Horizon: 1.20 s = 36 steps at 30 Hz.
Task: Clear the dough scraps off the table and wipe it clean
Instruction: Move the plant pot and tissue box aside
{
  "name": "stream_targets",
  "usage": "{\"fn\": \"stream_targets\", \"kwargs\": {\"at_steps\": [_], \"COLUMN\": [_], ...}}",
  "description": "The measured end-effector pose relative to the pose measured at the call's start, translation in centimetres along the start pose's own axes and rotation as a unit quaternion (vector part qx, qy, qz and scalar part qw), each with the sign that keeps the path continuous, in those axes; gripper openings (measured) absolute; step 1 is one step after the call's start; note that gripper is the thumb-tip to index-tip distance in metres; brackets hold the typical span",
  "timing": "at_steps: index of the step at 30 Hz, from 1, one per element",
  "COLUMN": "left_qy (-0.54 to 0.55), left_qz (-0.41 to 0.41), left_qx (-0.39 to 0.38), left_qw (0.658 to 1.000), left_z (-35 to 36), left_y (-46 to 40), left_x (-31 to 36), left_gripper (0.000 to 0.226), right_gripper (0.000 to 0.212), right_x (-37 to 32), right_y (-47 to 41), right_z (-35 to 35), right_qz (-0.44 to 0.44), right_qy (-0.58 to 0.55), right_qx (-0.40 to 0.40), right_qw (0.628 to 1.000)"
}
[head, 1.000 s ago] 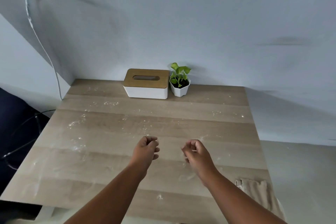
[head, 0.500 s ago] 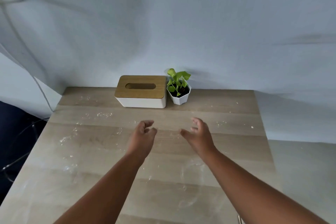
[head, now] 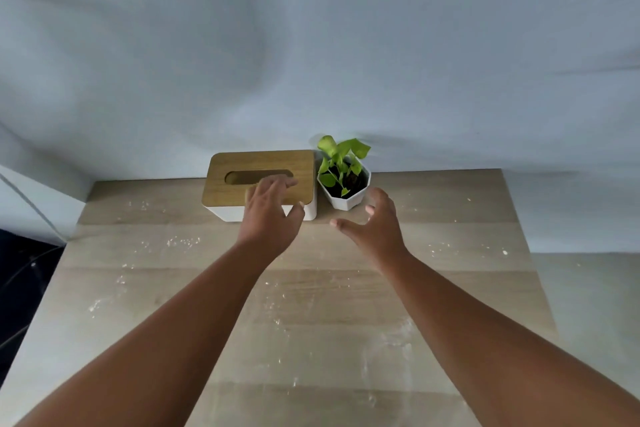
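Small white dough scraps (head: 181,241) and flour smears lie scattered over the light wooden table (head: 467,288). A white tissue box (head: 228,211) with a wooden slotted lid stands at the table's far edge. My left hand (head: 268,215) hovers over the box's front right corner, fingers spread and reaching toward the slot, holding nothing. My right hand (head: 375,225) is spread open just in front of the potted plant, also holding nothing. More crumbs (head: 440,247) lie to the right of that hand.
A small green plant in a white pot (head: 344,189) stands right of the tissue box against the pale wall. A white cable (head: 31,204) runs down at the far left. The table's right edge drops to a light floor.
Both hands moved forward from mid-table to the far edge and their fingers spread open. The view shifted closer to the tissue box; the cloth at the lower right left the view.
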<state>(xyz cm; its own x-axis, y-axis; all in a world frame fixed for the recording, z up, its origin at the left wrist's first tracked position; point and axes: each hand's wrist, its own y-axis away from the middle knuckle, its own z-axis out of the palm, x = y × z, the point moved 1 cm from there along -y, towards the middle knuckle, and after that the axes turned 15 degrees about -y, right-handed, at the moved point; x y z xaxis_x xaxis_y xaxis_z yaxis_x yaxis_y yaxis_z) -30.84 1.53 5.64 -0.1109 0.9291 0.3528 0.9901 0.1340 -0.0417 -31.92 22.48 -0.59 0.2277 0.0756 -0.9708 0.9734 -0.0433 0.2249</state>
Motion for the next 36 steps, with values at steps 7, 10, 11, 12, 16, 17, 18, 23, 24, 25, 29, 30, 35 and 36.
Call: {"fn": "stream_targets", "kwargs": {"at_steps": [7,10,11,12,16,17,18,23,24,25,29,30,35,36], "left_qy": [-0.124,-0.153,-0.165,-0.175,-0.192,-0.195,-0.200,-0.205,-0.207,-0.210,-0.223,-0.224,-0.226,-0.227], "left_qz": [0.107,0.122,0.124,0.126,0.130,0.133,0.136,0.138,0.138,0.139,0.137,0.138,0.143,0.144], "left_qx": [-0.038,-0.011,0.008,0.028,0.079,0.084,0.088,0.108,0.110,0.111,0.111,0.113,0.129,0.131], "left_qw": [0.986,0.981,0.979,0.976,0.970,0.968,0.966,0.963,0.962,0.961,0.959,0.958,0.955,0.954], "left_z": [2.0,2.6,2.9,3.2,3.9,4.1,4.1,4.3,4.3,4.4,4.6,4.7,4.9,4.9], "left_y": [-4.0,-4.4,-4.4,-4.3,-4.3,-4.4,-4.4,-4.5,-4.5,-4.5,-4.6,-4.6,-4.7,-4.7], "left_x": [-1.2,-1.6,-1.6,-1.5,-1.5,-1.6,-1.6,-1.6,-1.6,-1.7,-1.8,-1.8,-2.1,-2.1], "left_gripper": [0.054,0.060,0.060,0.059,0.057,0.057,0.057,0.057,0.058,0.058,0.060,0.060,0.060,0.060], "right_gripper": [0.103,0.109,0.109,0.108,0.100,0.098,0.097,0.092,0.093,0.094,0.095,0.095,0.097,0.097], "right_x": [0.5,1.0,1.1,1.1,1.5,1.5,1.6,2.0,2.1,2.1,2.4,2.5,2.7,2.7], "right_y": [-2.3,-2.9,-3.1,-3.3,-4.4,-4.6,-4.7,-4.6,-4.7,-4.8,-5.5,-5.6,-5.5,-5.4], "right_z": [1.3,1.7,1.9,2.0,2.2,2.1,2.1,2.1,2.1,2.0,1.7,1.7,1.5,1.4], "right_qz": [0.002,-0.010,-0.015,-0.021,-0.050,-0.055,-0.060,-0.093,-0.096,-0.096,-0.091,-0.093,-0.092,-0.089], "right_qy": [-0.042,-0.045,-0.048,-0.053,-0.066,-0.067,-0.065,-0.054,-0.057,-0.060,-0.066,-0.065,-0.070,-0.074], "right_qx": [0.037,0.045,0.049,0.051,0.058,0.061,0.063,0.074,0.072,0.067,0.053,0.053,0.065,0.067], "right_qw": [0.998,0.998,0.998,0.997,0.995,0.994,0.994,0.991,0.991,0.991,0.992,0.992,0.991,0.991]}}
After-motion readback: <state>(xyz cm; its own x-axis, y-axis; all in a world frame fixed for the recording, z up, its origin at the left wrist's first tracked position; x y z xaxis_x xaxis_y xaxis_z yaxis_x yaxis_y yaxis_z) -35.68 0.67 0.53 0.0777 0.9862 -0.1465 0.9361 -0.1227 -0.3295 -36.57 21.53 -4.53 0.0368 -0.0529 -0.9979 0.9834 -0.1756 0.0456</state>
